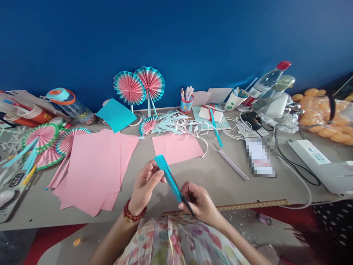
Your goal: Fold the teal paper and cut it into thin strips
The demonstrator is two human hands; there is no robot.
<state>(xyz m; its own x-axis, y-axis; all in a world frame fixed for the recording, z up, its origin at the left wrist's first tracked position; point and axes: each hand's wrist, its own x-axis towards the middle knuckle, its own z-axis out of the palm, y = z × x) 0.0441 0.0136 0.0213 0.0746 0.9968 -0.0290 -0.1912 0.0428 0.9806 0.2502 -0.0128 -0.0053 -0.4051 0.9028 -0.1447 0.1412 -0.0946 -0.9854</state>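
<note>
My left hand, with a red bead bracelet on the wrist, pinches the upper end of a folded teal paper strip. The strip is pleated into a narrow bar and slants down to the right. My right hand grips its lower end, where a dark edge sticks out past the fingers. Both hands hover just above the near edge of the grey table. A pink paper sheet lies right behind the strip.
A stack of pink sheets lies at left, beside finished pink-and-teal paper fans. Two more fans stand against the blue wall. Paper strips, a pen cup, a knife, a phone, bottles and cables fill the right.
</note>
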